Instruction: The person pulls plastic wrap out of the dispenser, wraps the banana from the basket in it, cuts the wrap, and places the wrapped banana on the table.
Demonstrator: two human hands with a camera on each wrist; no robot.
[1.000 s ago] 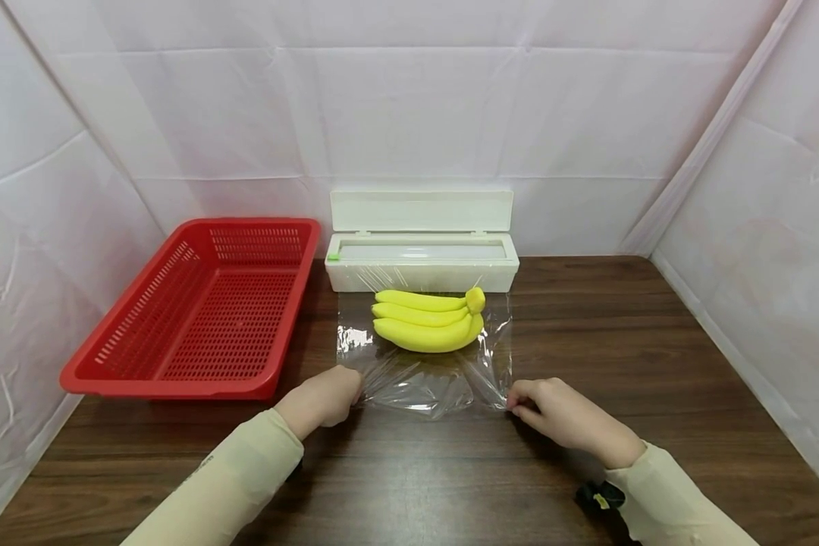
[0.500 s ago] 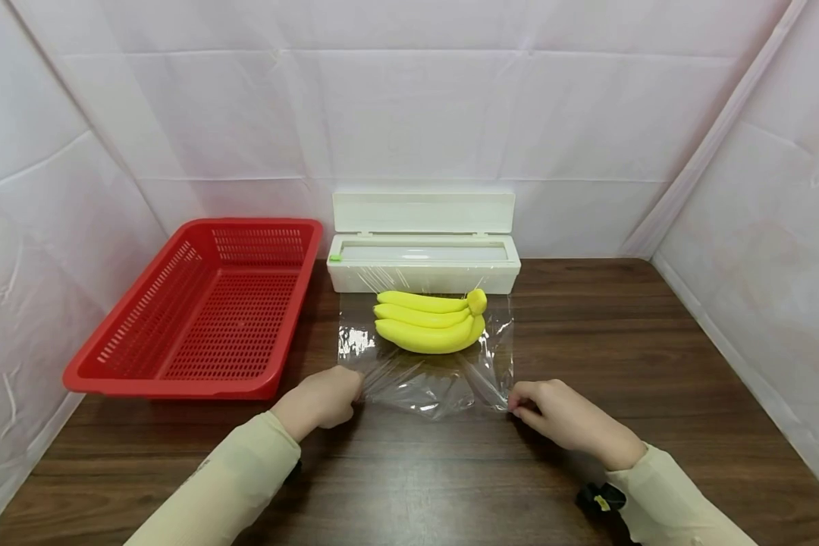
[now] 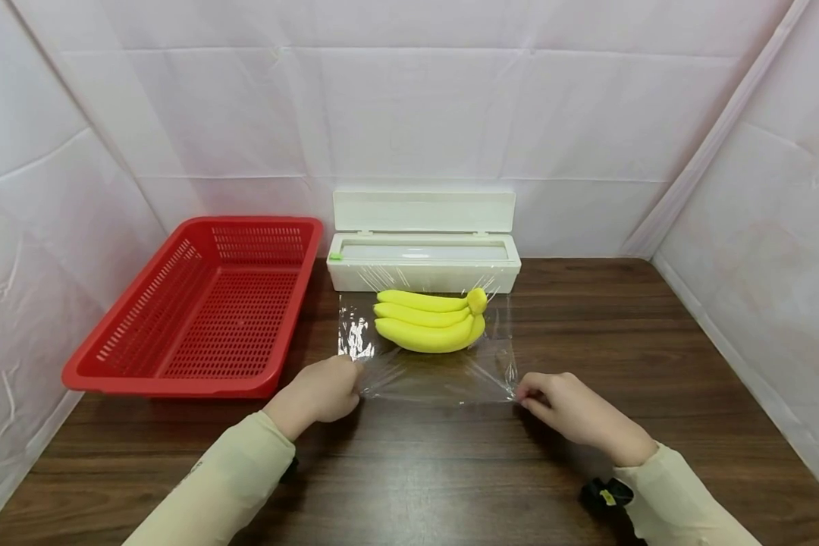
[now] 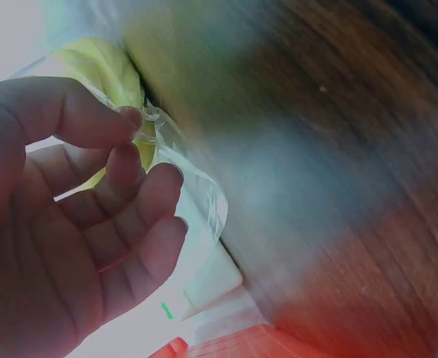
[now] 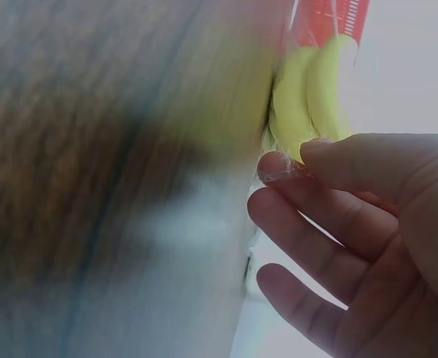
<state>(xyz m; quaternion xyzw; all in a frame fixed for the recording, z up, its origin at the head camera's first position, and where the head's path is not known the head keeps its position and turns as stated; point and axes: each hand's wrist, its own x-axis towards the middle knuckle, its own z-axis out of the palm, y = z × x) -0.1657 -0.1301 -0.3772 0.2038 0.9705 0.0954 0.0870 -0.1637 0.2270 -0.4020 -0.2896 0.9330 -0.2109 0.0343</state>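
Note:
A sheet of clear plastic wrap (image 3: 423,381) stretches toward me from a white wrap dispenser (image 3: 423,274) whose lid stands up. On the sheet lies a bunch of yellow bananas (image 3: 426,322), stem to the right. My left hand (image 3: 324,388) pinches the sheet's near left corner between thumb and forefinger, as the left wrist view shows, its other fingers curled loosely. My right hand (image 3: 576,409) pinches the near right corner; in the right wrist view the film (image 5: 282,173) bunches at the thumb and forefinger tips. The near edge runs fairly straight between both hands.
A red plastic basket (image 3: 198,311) with slotted walls stands at the left of the dark wooden table (image 3: 423,485). White cloth (image 3: 409,114) hangs behind and at both sides. A small green piece (image 3: 335,257) sits on the dispenser's left end.
My hands have moved slightly apart and away from me. The near part of the wrap, crumpled and sagging before, is now pulled flatter and tauter. The bananas have stayed put.

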